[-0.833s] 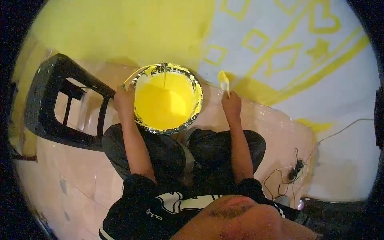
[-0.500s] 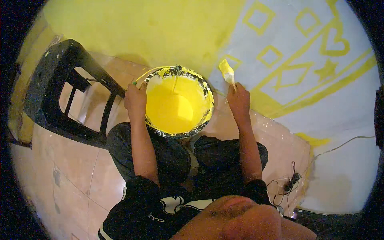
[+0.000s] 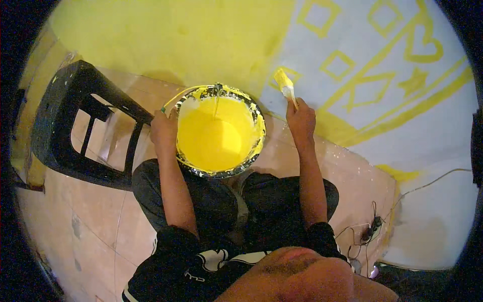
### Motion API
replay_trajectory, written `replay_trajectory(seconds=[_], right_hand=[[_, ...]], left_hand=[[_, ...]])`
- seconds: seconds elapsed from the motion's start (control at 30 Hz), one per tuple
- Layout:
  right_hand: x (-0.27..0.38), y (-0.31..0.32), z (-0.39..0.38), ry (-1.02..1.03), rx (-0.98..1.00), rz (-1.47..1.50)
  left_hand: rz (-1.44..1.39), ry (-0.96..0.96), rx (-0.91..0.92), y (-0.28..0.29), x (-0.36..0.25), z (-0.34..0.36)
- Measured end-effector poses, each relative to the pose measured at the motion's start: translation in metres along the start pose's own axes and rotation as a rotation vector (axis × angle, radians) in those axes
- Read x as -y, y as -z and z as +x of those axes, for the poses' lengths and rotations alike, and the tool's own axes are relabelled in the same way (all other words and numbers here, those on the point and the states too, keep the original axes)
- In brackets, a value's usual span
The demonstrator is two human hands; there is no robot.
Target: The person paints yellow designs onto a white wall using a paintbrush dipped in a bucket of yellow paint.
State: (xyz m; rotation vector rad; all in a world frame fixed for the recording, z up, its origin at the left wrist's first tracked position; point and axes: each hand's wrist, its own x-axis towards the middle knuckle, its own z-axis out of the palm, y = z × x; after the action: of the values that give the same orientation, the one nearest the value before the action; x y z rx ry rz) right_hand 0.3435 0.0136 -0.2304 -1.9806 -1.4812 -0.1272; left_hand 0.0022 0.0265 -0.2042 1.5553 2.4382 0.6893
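Our right hand (image 3: 301, 118) has raised the brush (image 3: 284, 80) since the earliest frame, so its yellow bristles now show in front of the lowest small diamond (image 3: 297, 76) on the wall (image 3: 151, 35). We cannot tell whether they touch it. Our hands are well apart, one on each side of the bucket (image 3: 261, 123). Our right hand is clamped on the brush handle, with the bristles pointing up and slightly left. Our left hand (image 3: 164, 128) is closed on the bucket at its left side, where the yellow wire handle (image 3: 176, 95) runs down to a green end by our knuckles; we cannot tell whether the fingers grip the wire or the rim.

The bucket stands in front of our bent legs (image 3: 201, 201), its black rim smeared and its inside holding yellow paint (image 3: 206, 133) with a bright patch on the surface. At our left, a black stool (image 3: 50, 121) lies tipped over on the pale floor (image 3: 95, 221). To the right, the wall is whitish, with a yellow star (image 3: 414, 83) and outlined shapes. Dark cords (image 3: 371, 230) lie near its base.
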Motion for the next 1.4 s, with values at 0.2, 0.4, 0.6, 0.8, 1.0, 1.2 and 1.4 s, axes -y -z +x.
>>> replay_trajectory(seconds=[0.2,0.4,0.6,0.8,1.0,1.2,1.4], right_hand=[[-0.002,0.007,0.002,-0.165,0.042,-0.020],[-0.013,0.017,0.001,-0.143,-0.029,0.005],[-0.012,0.029,-0.007,-0.276,-0.019,-0.012],[-0.003,0.040,-0.015,-0.319,0.062,-0.020],[0.008,0.028,-0.020,-0.244,0.177,0.131],[0.016,0.019,-0.019,-0.161,0.109,0.268],[0.007,0.009,-0.010,-0.157,0.094,0.251]], left_hand=[[0.003,-0.024,0.033,-0.002,0.000,0.003],[-0.001,0.028,0.106,-0.009,0.010,0.013],[-0.008,-0.063,-0.008,-0.001,0.006,0.003],[0.035,0.002,0.062,-0.003,0.004,0.004],[0.036,-0.033,0.039,-0.001,0.003,0.005],[-0.009,-0.079,-0.035,-0.008,0.009,0.006],[0.059,0.009,0.051,0.000,-0.004,0.002]])
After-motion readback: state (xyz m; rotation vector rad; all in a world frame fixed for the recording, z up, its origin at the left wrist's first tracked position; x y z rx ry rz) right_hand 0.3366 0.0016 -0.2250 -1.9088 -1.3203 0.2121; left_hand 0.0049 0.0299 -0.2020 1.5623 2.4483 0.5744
